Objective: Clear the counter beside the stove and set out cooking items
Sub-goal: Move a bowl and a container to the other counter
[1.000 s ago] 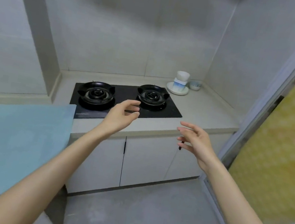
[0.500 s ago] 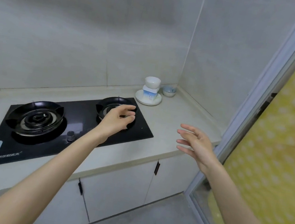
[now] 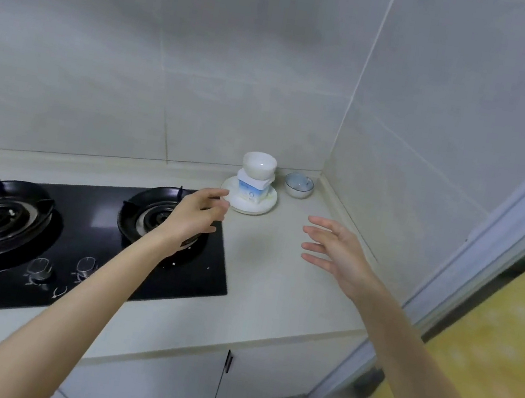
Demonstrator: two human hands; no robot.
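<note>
Both hands [image 3: 197, 214] [image 3: 337, 251] reach, fingers loosely spread, toward plate [image 3: 267, 205]

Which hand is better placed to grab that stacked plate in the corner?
Left, probably. The left hand has its fingertips almost at the rim of the plate, while the right hand hovers open over the counter, farther from it.

Both bare arms stretched forward, left hand [image 3: 194, 213] far and leftward, fingers loosely curved with thumb apart, holding nothing, right hand [image 3: 337, 251] rightward, palm turned left, fingers spread and relaxed, holding nothing
</note>
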